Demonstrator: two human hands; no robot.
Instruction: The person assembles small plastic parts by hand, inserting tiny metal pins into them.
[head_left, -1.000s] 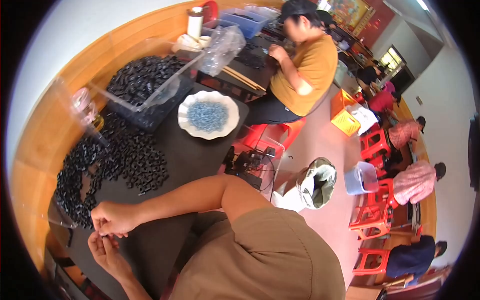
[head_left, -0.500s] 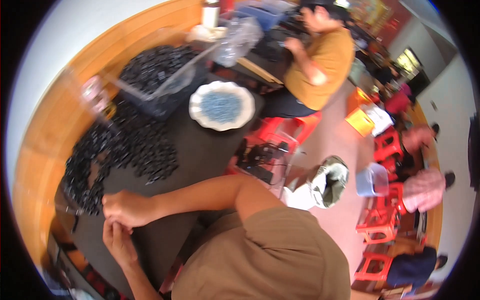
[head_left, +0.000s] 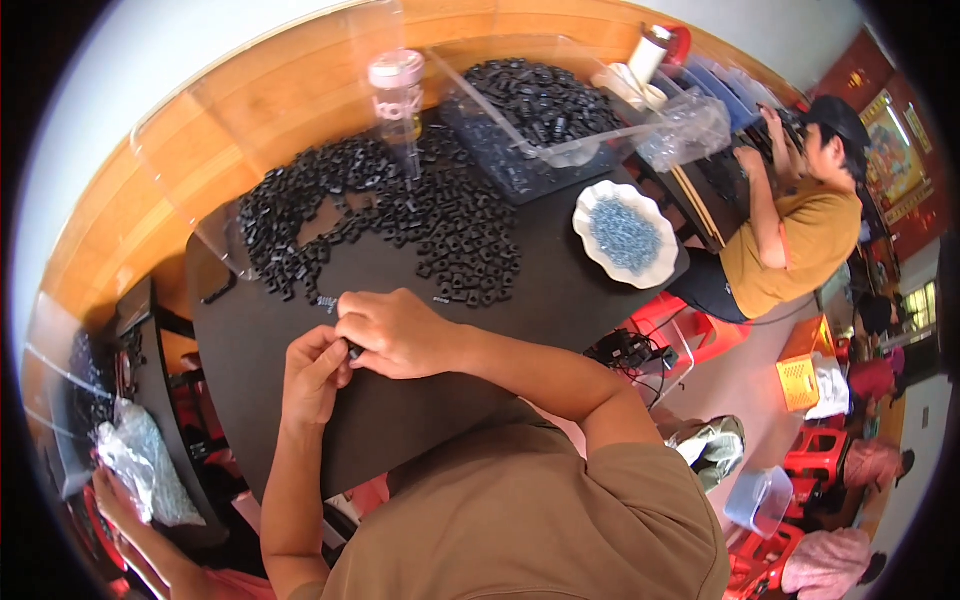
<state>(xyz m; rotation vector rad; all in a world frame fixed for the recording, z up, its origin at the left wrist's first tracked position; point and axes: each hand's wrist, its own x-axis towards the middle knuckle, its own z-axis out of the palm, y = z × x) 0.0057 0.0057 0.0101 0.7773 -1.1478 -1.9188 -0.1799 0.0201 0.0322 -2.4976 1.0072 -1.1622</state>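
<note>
My left hand (head_left: 314, 372) pinches a small black plastic part (head_left: 354, 349) over the near side of the dark table (head_left: 285, 340). Closed against the same part from the other side, my right hand (head_left: 398, 335) covers most of it. A few small silvery screws (head_left: 326, 302) lie just beyond my fingers. Past them spreads a loose heap of similar black plastic parts (head_left: 465, 235). To the right, a white scalloped bowl (head_left: 584, 222) holds many small bluish-silver pieces that look like screws.
A clear bin (head_left: 500, 175) full of black parts stands behind the heap, beside a pink-lidded cup (head_left: 397, 85). At right a person in a mustard shirt (head_left: 800, 240) sits working. Another person's arm (head_left: 140, 520) reaches near a clear plastic bag (head_left: 150, 465) at lower left.
The view has swung left, so the table, heap and bowl sit farther right in it. My hands remain together, and the small black part now shows between them.
</note>
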